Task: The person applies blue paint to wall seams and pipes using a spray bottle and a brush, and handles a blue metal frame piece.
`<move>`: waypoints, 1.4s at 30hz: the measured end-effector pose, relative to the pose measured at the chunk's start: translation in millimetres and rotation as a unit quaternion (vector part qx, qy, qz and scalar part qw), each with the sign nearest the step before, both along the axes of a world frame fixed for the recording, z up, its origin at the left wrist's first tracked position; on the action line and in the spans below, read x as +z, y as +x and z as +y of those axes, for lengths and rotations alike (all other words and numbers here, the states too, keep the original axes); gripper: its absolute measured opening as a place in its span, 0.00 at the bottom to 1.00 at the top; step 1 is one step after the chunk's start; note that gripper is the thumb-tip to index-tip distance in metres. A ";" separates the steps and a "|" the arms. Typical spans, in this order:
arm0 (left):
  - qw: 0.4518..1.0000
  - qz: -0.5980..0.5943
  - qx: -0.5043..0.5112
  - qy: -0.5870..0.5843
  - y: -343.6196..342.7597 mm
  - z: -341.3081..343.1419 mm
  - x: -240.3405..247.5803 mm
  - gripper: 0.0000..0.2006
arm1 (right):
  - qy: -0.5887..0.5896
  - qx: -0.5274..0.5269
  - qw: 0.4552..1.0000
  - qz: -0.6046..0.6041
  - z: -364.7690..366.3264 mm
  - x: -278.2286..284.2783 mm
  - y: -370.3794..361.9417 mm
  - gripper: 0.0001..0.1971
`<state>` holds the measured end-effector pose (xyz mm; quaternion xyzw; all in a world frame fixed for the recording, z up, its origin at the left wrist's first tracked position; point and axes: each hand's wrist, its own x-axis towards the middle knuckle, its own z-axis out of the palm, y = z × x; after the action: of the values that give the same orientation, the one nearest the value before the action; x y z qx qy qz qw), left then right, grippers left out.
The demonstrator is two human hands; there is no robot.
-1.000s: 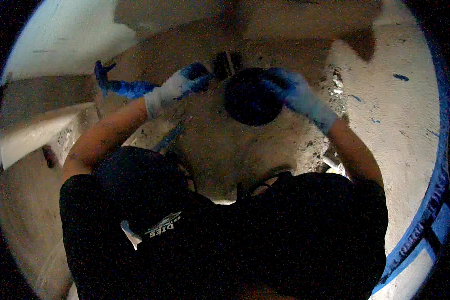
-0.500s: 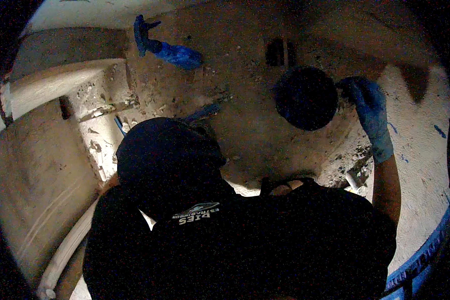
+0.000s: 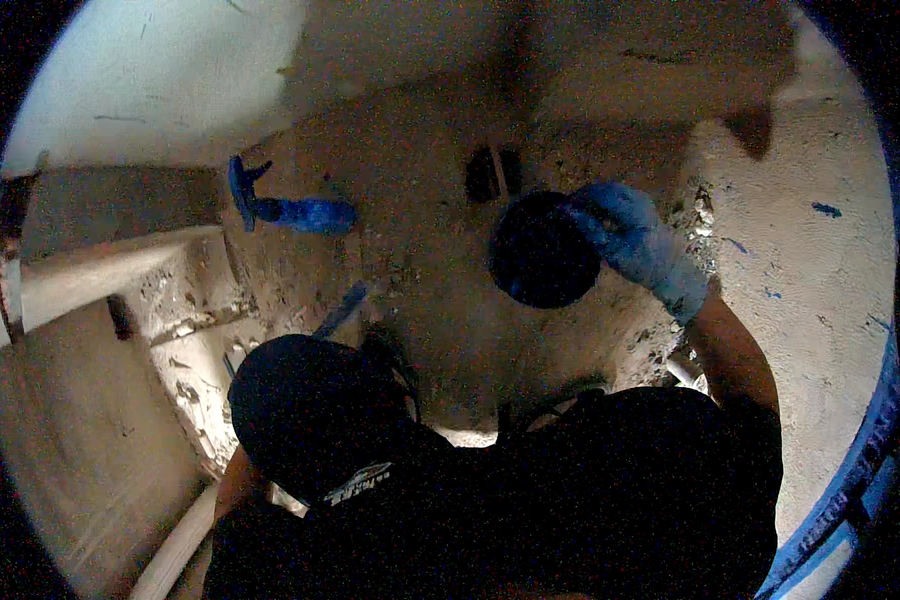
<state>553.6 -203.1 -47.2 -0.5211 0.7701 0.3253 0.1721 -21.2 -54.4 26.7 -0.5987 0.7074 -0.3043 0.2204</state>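
My right hand, in a blue-grey glove, reaches in from the right with bent fingers. The fingers close on the right rim of a dark round tub. Its inside is too dark to make out. My left hand does not show; a bit of the left forearm appears beside a large, dark, rounded shape that hides what lies beyond. A blue object shaped like a trigger spray bottle lies at the upper left, away from both hands.
Beyond the tub is a dark opening split by a thin strip. A blue bar-shaped piece lies left of centre. Rubble lines the pale wall on the right. A pale pipe runs at lower left.
The view has shifted, so the surroundings appear lower and further left. My right hand has moved inward against the tub, its fingers now overlapping the rim.
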 end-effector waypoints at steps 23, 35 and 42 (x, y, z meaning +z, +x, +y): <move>0.746 0.141 -0.370 -0.535 -265.7 -59.7 272.3 0.14 | -0.202 0.108 0.966 0.116 -112.9 113.6 85.8 0.14; 0.985 0.152 -0.053 -0.060 -191.1 -90.1 272.1 0.07 | -0.287 0.107 0.927 0.219 -132.8 79.8 18.3 0.12; 0.986 0.158 0.035 -0.040 -130.6 -113.2 234.4 0.09 | -0.302 0.147 0.904 0.267 -161.4 75.8 20.0 0.14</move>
<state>423.0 -316.2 187.3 -0.4962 0.7812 0.3785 0.0155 -1.2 -215.7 102.5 -0.7924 0.5182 -0.2963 -0.1254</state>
